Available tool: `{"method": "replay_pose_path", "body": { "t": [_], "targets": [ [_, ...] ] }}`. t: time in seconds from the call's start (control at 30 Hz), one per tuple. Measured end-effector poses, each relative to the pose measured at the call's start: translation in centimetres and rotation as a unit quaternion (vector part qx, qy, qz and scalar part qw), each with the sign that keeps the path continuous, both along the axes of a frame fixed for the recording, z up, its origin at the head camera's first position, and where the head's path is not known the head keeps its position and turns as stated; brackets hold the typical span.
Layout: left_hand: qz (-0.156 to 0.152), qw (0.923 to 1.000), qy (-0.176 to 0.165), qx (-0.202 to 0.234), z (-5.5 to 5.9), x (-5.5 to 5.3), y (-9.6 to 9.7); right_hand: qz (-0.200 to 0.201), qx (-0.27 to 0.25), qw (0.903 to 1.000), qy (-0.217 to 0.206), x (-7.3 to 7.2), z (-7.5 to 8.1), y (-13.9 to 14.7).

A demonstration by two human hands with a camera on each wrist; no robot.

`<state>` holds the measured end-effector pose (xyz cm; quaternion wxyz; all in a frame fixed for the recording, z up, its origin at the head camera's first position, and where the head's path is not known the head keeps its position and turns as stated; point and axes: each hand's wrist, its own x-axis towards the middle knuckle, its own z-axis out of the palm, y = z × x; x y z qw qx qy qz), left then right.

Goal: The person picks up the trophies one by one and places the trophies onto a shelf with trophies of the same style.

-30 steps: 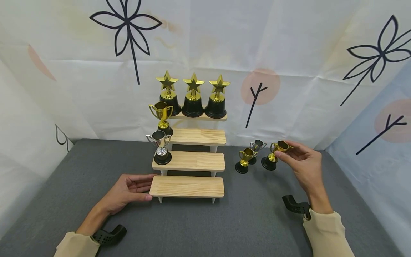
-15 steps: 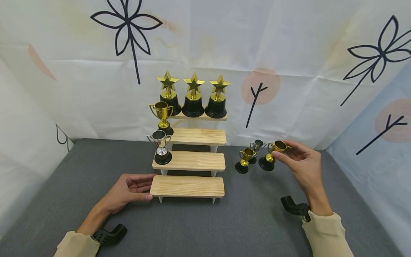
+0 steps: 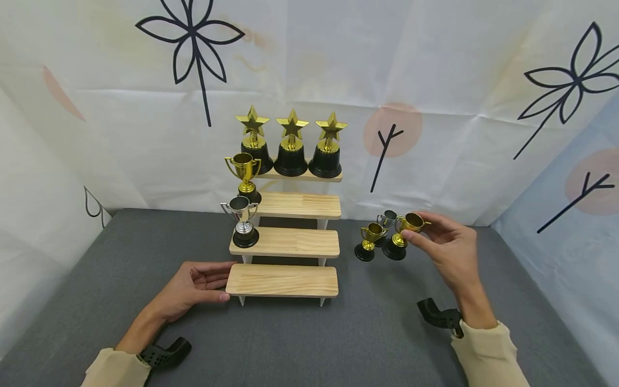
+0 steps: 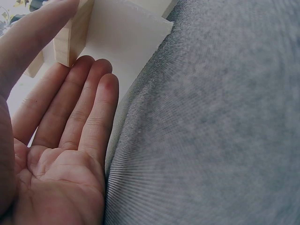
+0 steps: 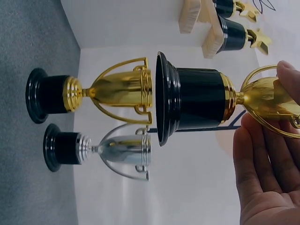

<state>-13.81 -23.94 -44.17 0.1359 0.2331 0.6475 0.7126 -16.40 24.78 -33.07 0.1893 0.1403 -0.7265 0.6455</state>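
My right hand (image 3: 450,247) holds a small gold trophy cup (image 5: 201,98) with a black base between thumb and fingers, raised off the table. In the right wrist view, another gold trophy cup (image 5: 117,90) and a silver trophy cup (image 5: 124,150) stand upright on the table, just beyond its base. At the left, my left hand (image 3: 186,287) has its fingers straight, with thumb and fingertips at the left end of the lowest step of a wooden tiered display stand (image 3: 282,280). The left wrist view shows its fingertips (image 4: 105,86) by the stand's white side panel.
Several gold star trophies (image 3: 290,142) line the top step. Below them, at the left ends of the middle steps, stand a gold cup (image 3: 245,174) and a silver cup (image 3: 243,223). A grey cloth (image 3: 309,344) covers the table, and a printed white sheet (image 3: 435,54) hangs behind.
My right hand has moved a little left with the gold trophy cup, towards the two standing cups. The left hand has stayed at the stand.
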Motion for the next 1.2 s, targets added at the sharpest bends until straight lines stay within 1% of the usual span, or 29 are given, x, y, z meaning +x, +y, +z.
{"method": "replay_pose_path", "body": {
  "t": [0.13, 0.4, 0.7, 0.87, 1.03, 1.2],
  "targets": [
    [-0.001, 1.0000, -0.001, 0.000, 0.0, 0.0, 0.0, -0.006, 0.017, 0.9998, 0.000, 0.1, 0.0, -0.3],
    [-0.001, 1.0000, -0.003, 0.000, -0.1, -0.1, 0.0, 0.009, 0.008, 0.9999, 0.007, 0.2, 0.1, -0.9],
    [0.003, 1.0000, -0.007, -0.002, 0.0, 0.0, 0.0, 0.006, 0.015, 0.9998, 0.015, 0.6, 0.4, -1.3],
    [0.001, 1.0000, -0.005, 0.000, 0.0, 0.0, 0.0, 0.013, 0.014, 0.9996, 0.020, 0.7, 0.6, -1.5],
    [0.001, 1.0000, -0.004, -0.001, 0.0, 0.0, 0.1, 0.013, 0.014, 0.9997, 0.016, 0.8, 0.9, -1.8],
    [0.002, 1.0000, -0.007, -0.003, 0.0, 0.0, 0.0, 0.010, 0.041, 0.9990, 0.017, 0.7, 1.2, -2.1]
  ]
}}
